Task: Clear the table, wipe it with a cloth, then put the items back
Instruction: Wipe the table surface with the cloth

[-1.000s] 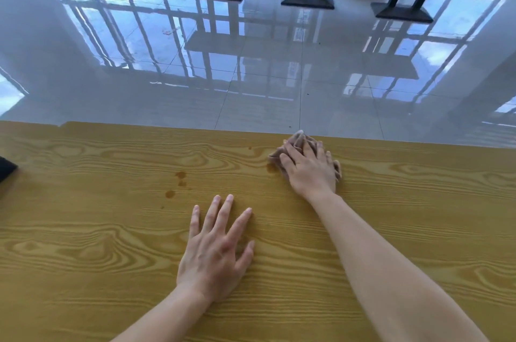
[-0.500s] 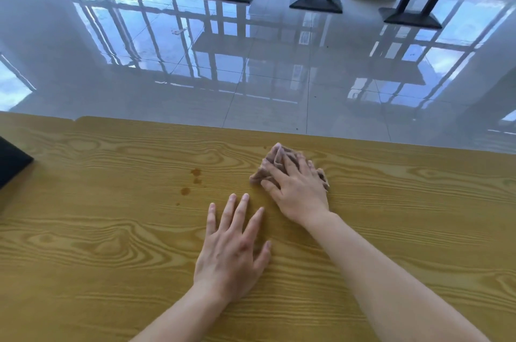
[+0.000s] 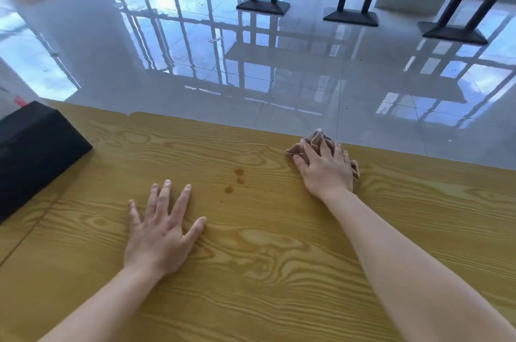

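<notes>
- Box (image 3: 36,152): black and hard-edged, at the far left of the worktop (image 3: 279,272), well apart from both hands. It is judged rigid. Whether it belongs to the items to clear cannot be told.
- Left hand (image 3: 162,232): open, palm down, fingers straight and spread, resting flat on bare wood. It holds nothing and is judged to act as a brace.
- Stains (image 3: 237,180): small brown spots on the wood, between the two hands. The cloth does not cover them.
- Right hand (image 3: 326,171): palm down on the cloth, fingers spread and nearly straight. It presses the cloth onto the worktop rather than gripping it.
- Cloth (image 3: 315,138): brownish-pink and crumpled, under the right hand, just beside the far edge of the worktop and to the right of the stains. Folds show past the fingertips and at both sides of the hand.
- Handling: the cloth is judged light, soft and limp, with no stiffness of its own. It bunches under a sideways push.
- Hold point: for wiping, place a flat palm over the middle of the wad so that pressure spreads evenly. For lifting, pinch a raised fold.
- Caution: close to the far edge, a loose corner can slip over. Keep weight on the wad.
- Step in hand: wiping is judged under way, with the stains not yet reached.
</notes>
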`<move>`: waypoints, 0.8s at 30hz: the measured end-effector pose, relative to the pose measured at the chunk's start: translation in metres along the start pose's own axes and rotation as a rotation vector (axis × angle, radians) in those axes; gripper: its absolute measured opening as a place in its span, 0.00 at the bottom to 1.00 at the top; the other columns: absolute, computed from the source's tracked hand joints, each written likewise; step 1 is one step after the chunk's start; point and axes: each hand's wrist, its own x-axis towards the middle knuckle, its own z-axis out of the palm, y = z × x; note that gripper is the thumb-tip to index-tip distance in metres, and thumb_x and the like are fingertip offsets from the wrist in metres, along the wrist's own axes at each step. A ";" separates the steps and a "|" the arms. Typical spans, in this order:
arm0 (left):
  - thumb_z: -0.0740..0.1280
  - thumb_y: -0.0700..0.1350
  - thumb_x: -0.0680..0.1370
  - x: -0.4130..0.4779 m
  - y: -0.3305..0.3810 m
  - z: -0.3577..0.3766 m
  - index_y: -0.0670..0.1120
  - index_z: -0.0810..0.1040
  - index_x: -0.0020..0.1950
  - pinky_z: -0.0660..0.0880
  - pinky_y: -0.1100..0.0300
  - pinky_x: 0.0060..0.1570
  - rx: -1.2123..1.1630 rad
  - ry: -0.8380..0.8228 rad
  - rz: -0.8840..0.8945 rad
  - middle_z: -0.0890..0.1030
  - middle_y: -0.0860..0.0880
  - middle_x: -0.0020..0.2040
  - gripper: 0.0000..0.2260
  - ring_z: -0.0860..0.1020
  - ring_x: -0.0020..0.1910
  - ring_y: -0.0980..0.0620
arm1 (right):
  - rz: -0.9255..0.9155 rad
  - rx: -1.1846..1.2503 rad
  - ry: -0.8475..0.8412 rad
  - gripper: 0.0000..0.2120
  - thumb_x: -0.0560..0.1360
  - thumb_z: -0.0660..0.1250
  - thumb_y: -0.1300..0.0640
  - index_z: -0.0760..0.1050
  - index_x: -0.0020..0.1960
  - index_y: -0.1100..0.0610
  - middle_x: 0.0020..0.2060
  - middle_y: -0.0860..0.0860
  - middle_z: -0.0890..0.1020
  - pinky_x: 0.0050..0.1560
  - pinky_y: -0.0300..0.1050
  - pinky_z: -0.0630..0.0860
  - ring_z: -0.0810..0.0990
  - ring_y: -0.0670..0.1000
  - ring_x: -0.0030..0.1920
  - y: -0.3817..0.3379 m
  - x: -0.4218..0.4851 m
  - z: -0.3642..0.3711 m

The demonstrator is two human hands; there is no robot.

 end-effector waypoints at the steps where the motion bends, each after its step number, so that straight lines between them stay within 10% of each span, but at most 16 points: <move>1: 0.37 0.73 0.73 -0.002 0.001 0.000 0.61 0.37 0.78 0.36 0.38 0.74 0.010 -0.005 0.008 0.37 0.50 0.80 0.35 0.33 0.77 0.51 | -0.086 -0.024 -0.006 0.28 0.78 0.40 0.31 0.50 0.77 0.35 0.79 0.49 0.52 0.77 0.58 0.43 0.46 0.59 0.78 -0.005 -0.013 0.003; 5: 0.37 0.72 0.74 -0.003 0.000 -0.003 0.60 0.37 0.78 0.36 0.38 0.74 0.013 0.004 0.001 0.38 0.50 0.80 0.35 0.33 0.77 0.51 | -0.335 -0.070 0.009 0.26 0.78 0.42 0.30 0.50 0.75 0.31 0.79 0.44 0.50 0.77 0.52 0.41 0.43 0.51 0.79 0.017 -0.074 0.007; 11: 0.38 0.72 0.74 -0.003 0.003 -0.005 0.60 0.37 0.78 0.37 0.38 0.74 0.018 -0.001 0.001 0.38 0.49 0.80 0.35 0.34 0.78 0.50 | 0.094 0.004 0.012 0.28 0.77 0.39 0.30 0.51 0.76 0.34 0.80 0.48 0.51 0.76 0.61 0.46 0.48 0.60 0.78 -0.005 0.014 -0.002; 20: 0.40 0.72 0.74 -0.003 0.003 -0.004 0.60 0.44 0.79 0.39 0.38 0.75 0.001 0.025 -0.014 0.43 0.50 0.81 0.36 0.38 0.79 0.50 | -0.408 -0.027 -0.068 0.26 0.78 0.41 0.31 0.50 0.75 0.31 0.79 0.46 0.50 0.77 0.58 0.42 0.43 0.57 0.79 -0.108 -0.011 0.021; 24: 0.41 0.72 0.74 -0.003 0.003 -0.005 0.60 0.44 0.79 0.39 0.38 0.75 -0.004 0.019 -0.006 0.43 0.50 0.81 0.35 0.38 0.78 0.50 | -0.244 -0.022 -0.018 0.28 0.78 0.39 0.31 0.51 0.77 0.35 0.79 0.47 0.52 0.77 0.57 0.44 0.46 0.55 0.79 -0.050 -0.002 0.009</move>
